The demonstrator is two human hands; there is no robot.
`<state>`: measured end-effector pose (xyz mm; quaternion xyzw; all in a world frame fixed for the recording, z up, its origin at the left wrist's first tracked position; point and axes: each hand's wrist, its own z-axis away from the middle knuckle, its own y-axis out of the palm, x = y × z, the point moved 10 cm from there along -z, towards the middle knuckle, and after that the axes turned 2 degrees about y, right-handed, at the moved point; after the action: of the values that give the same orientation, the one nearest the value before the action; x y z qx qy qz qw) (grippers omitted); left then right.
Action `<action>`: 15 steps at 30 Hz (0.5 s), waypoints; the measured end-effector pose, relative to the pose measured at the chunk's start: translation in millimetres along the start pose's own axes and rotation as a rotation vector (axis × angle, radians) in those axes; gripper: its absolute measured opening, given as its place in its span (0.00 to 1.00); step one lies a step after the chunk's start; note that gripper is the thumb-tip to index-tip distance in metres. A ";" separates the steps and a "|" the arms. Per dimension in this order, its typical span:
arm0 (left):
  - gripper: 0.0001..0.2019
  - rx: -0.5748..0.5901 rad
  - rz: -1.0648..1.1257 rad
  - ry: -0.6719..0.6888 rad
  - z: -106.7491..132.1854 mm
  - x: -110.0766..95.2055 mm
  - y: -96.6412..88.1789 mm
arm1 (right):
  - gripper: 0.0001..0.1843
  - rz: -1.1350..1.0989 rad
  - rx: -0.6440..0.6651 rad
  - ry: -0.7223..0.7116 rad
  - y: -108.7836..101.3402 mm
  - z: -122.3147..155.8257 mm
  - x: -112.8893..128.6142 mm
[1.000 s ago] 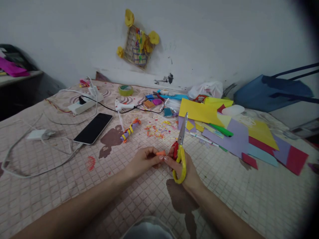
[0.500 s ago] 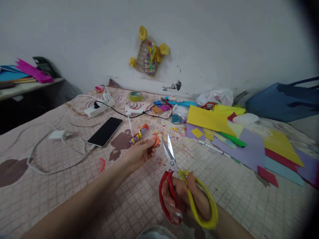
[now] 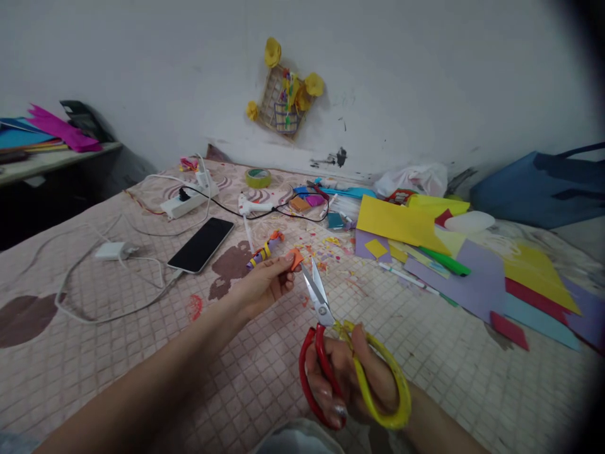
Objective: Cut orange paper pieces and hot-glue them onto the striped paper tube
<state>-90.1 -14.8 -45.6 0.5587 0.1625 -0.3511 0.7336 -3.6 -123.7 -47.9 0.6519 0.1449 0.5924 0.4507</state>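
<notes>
Between the thumb and fingers of my left hand (image 3: 269,282) is a small piece of orange paper (image 3: 296,259). My right hand (image 3: 347,372) holds a pair of scissors (image 3: 324,313) with one red and one yellow handle, thumb in the yellow loop and fingers in the red. The blades are parted and point up and left, one tip close to the orange paper's lower right edge; whether it touches I cannot tell. Just beyond my left hand lies a purple paper roll (image 3: 265,250) with yellow bands and an orange end. Small paper scraps (image 3: 331,252) are scattered past the blades.
On the left are a phone (image 3: 201,246) on a white cable, a charger (image 3: 113,251) and a power strip (image 3: 189,198). Behind are a glue gun (image 3: 255,205) and a tape roll (image 3: 258,178). Coloured paper sheets (image 3: 397,224) and a pen (image 3: 409,279) lie at right.
The scissors have shifted slightly left and up, bringing a blade tip nearer the orange paper. The left hand still pinches the paper. The whole view has shifted a little.
</notes>
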 end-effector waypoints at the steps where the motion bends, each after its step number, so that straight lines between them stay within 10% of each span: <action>1: 0.03 0.001 -0.008 0.005 0.1 -0.3 0.0 | 0.37 -0.011 0.000 -0.006 -0.6 -0.2 0.4; 15: 0.13 0.136 -0.425 0.043 3.0 3.0 9.0 | 0.37 -0.065 -0.001 -0.023 -3.4 0.4 1.2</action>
<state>-82.2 -17.4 -40.2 0.5677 0.2681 -0.4957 0.6001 -1.8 -121.2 -49.7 0.6535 0.1604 0.5699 0.4716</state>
